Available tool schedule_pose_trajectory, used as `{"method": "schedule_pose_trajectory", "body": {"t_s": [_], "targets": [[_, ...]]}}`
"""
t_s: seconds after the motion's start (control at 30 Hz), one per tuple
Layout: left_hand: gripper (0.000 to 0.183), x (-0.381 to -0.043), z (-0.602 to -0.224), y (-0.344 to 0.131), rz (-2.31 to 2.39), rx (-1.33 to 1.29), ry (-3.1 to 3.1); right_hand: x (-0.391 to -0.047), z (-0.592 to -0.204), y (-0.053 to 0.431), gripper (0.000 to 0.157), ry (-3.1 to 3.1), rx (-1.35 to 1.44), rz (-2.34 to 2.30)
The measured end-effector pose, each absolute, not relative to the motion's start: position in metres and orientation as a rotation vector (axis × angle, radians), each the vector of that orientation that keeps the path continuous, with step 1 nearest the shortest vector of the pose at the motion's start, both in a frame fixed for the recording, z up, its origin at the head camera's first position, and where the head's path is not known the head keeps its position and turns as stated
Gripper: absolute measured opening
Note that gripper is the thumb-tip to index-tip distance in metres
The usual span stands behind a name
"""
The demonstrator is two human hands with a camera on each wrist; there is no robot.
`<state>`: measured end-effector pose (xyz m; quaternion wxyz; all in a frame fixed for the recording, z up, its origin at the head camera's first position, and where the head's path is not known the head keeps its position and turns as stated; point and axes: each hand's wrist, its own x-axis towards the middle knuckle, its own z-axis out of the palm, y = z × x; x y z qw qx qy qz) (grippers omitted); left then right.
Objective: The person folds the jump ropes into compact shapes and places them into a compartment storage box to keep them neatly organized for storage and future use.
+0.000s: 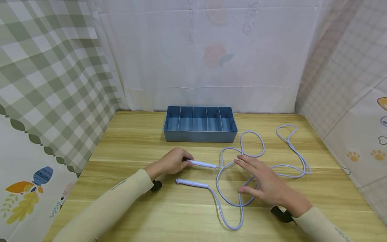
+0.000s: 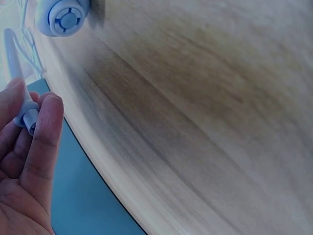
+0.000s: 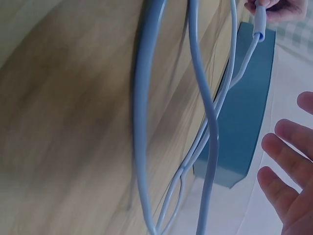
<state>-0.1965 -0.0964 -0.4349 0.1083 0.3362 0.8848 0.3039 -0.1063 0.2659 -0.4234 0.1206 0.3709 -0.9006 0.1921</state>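
A lavender jump rope (image 1: 225, 220) lies loosely looped on the wooden table. My left hand (image 1: 174, 160) pinches the end of one of its handles (image 1: 203, 164) between thumb and fingers; the left wrist view shows that handle's end knob (image 2: 30, 115) between them. Nearer to me, the other handle (image 1: 193, 183) rests on the table, its round end cap (image 2: 66, 18) large in the left wrist view. Over the rope's loops hovers my right hand (image 1: 266, 183), fingers spread and holding nothing. Its fingertips (image 3: 276, 183) show apart from the cord (image 3: 208, 112) in the right wrist view.
Behind the rope stands a blue-grey tray (image 1: 201, 136) with several compartments in a row. More cord (image 1: 297, 155) trails off to the right side of the table. Cloth curtains (image 1: 199, 77) hang at the back and on both sides.
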Motion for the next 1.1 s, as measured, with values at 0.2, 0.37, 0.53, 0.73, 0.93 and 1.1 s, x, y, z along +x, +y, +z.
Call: {"method": "schedule_pose_trajectory", "body": {"t_s": [0.2, 0.37, 0.53, 0.73, 0.93, 1.1], "targets": [[0.010, -0.196, -0.436, -0.096, 0.903, 0.997, 2.598, -0.103, -0.424, 0.257, 0.088, -2.628, 1.079, 0.565], [0.009, -0.196, -0.436, -0.095, 0.914, 1.005, 2.594, -0.101, -0.422, 0.252, 0.087, -2.651, 1.061, 0.596], [0.009, -0.196, -0.435, -0.095, 0.907, 0.991, 2.598, -0.101, -0.423, 0.246, 0.083, -2.621, 1.060, 0.623], [0.009, -0.197, -0.435, -0.095, 0.900, 0.992, 2.608, -0.101, -0.422, 0.235, 0.077, -2.611, 1.059, 0.659], [0.009, -0.197, -0.434, -0.095, 0.907, 0.983, 2.604, -0.102, -0.422, 0.224, 0.070, -2.552, 1.088, 0.704], [0.007, -0.197, -0.435, -0.095, 0.908, 0.997, 2.610, -0.103, -0.422, 0.213, 0.061, -2.454, 1.116, 0.758]]}}
